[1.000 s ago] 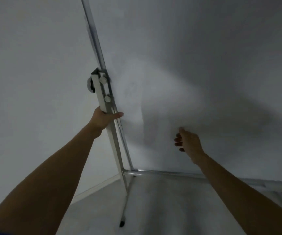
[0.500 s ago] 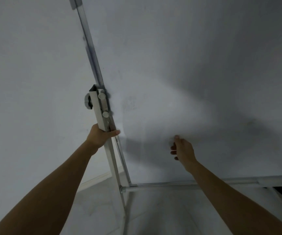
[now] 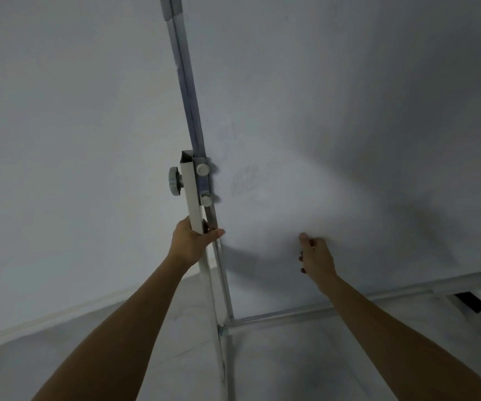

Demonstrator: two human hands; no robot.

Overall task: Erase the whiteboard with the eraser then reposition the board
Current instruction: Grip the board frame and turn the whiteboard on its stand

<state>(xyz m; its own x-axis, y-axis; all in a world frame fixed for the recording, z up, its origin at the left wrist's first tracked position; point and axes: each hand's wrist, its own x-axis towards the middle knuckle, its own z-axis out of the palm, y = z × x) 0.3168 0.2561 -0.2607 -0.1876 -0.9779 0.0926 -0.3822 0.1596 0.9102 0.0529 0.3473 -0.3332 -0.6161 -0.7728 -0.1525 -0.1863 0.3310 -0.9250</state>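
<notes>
Left hand (image 3: 191, 244) fingers (image 3: 216, 233) wrap the post (image 3: 191, 195); right hand (image 3: 317, 259) loosely curled, apparently empty, against the board (image 3: 349, 140). Stiff, probably tippy: grip the post there.

The post (image 3: 190, 192) gripped in the left hand (image 3: 190, 241) is smooth white-painted metal with a dull sheen. Just above that hand, the knobs (image 3: 203, 169) are grey ribbed plastic. The frame (image 3: 188, 91) beside them is bare silvery metal, slightly glossy. Ahead of the right hand (image 3: 317, 259), the board (image 3: 349, 140) looks smooth, matt and faintly smudged.
</notes>
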